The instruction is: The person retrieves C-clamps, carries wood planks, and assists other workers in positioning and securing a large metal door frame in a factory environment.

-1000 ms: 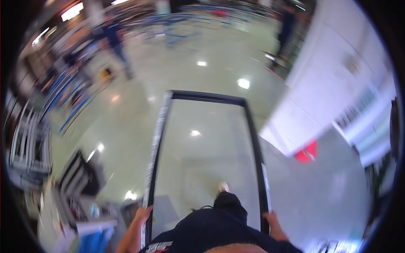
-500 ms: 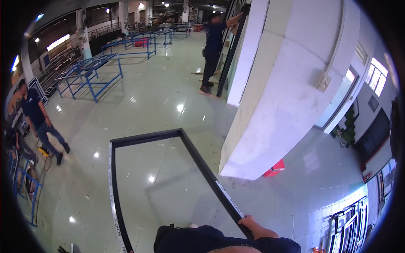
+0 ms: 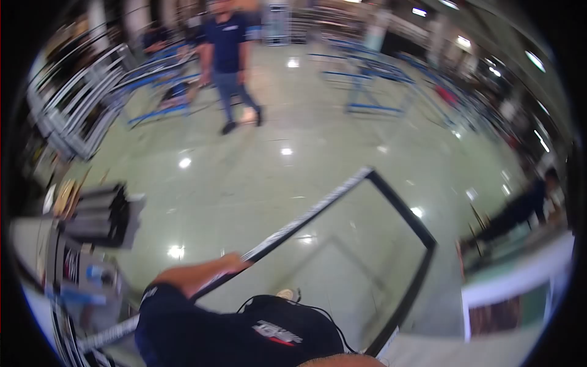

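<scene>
A large black rectangular metal frame (image 3: pixel 400 208) extends in front of my body, tilted, with its far corners above the floor. White printed tape runs along its left bar. My left hand (image 3: pixel 235 263) is closed around that bar, with the forearm reaching across from the left. My right hand is out of sight; the right bar runs down to the bottom edge, where my body hides its near end.
A person (image 3: pixel 229 52) walks ahead, and another person (image 3: pixel 520 211) leans at the right. Blue metal stands (image 3: pixel 376 110) are at the back. Dark profiles (image 3: pixel 98 214) and grey frames (image 3: pixel 85 98) stand left. A white wall (image 3: pixel 520 275) is close at right.
My view has swung left, bringing the walking person to the upper middle and the pillar out of sight. The frame turns with me. My left hand has come into view; my right has left it.
</scene>
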Demonstrator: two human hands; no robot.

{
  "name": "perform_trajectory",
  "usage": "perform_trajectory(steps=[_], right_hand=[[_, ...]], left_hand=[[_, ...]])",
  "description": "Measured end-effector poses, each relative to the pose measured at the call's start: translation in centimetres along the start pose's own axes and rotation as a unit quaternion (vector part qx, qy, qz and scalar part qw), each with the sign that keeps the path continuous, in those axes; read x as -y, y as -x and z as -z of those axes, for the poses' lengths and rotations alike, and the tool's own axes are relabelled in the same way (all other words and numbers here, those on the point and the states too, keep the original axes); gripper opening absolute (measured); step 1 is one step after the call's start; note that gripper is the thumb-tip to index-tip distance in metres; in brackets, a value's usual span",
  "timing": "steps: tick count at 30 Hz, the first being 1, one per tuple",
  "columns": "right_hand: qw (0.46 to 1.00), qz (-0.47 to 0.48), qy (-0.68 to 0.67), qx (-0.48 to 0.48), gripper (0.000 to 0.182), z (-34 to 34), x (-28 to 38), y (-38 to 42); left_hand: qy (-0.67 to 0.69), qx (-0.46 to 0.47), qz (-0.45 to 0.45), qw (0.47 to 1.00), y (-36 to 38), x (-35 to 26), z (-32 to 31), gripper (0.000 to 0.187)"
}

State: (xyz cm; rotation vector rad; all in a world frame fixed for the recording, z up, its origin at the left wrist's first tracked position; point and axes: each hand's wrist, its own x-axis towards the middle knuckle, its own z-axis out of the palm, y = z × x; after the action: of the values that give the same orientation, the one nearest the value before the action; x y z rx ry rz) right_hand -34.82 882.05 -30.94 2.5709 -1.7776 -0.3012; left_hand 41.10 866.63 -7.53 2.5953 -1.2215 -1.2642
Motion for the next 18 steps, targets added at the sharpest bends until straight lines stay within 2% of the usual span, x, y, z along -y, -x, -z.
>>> perform_trajectory(steps=[1,2,4,7,11,12,14,15,16,17,18], right_hand=[[0.999,0.028,-0.035,-0.012,0.08,1.0,-1.8,-5.6],[0.997,0.028,-0.072,-0.023,0.078,2.1,-1.2,-7.3],[0.985,0.009,-0.162,-0.058,0.073,0.1,1.7,-14.9],[0.949,-0.045,-0.303,-0.073,0.065,1.7,1.8,-24.6],[0.873,-0.155,-0.452,-0.102,0.056,1.3,-2.1,-34.8],[0.843,-0.202,-0.487,-0.109,0.054,1.5,-2.4,-35.8],[0.76,-0.353,-0.528,-0.138,0.05,2.9,-4.0,-31.7],[0.699,-0.444,-0.536,-0.161,0.048,5.9,-3.1,-28.7],[0.637,-0.526,-0.531,-0.189,0.047,13.3,-1.9,-26.8],[0.567,-0.56,-0.592,-0.121,0.049,22.4,-2.5,-30.9],[0.561,-0.561,-0.596,-0.127,0.045,20.2,-4.8,-31.5]], left_hand=[[0.001,0.014,0.006,1.0,-1.2,-2.3,1.6,0.072],[-0.005,-0.002,-0.039,0.999,-2.6,-2.0,1.8,0.07],[-0.011,-0.032,-0.084,0.996,-5.7,-3.2,3.6,0.066],[-0.024,0.004,-0.082,0.996,-8.7,-10.5,8.3,0.067],[0.004,-0.053,-0.119,0.991,-13.4,-17.9,10.7,0.063],[0.003,-0.056,-0.125,0.991,-15.2,-19.8,11.0,0.062],[0.032,-0.059,-0.12,0.991,-17.4,-24.5,12.6,0.063],[0.028,-0.059,-0.097,0.993,-19.4,-26.5,13.6,0.06],[0.115,-0.009,-0.118,0.986,-17.8,-29.2,14.8,0.053],[0.157,-0.001,-0.16,0.975,-19.4,-31.8,15.2,0.046],[0.128,-0.005,-0.144,0.981,-19.6,-34.4,16.2,0.042]])
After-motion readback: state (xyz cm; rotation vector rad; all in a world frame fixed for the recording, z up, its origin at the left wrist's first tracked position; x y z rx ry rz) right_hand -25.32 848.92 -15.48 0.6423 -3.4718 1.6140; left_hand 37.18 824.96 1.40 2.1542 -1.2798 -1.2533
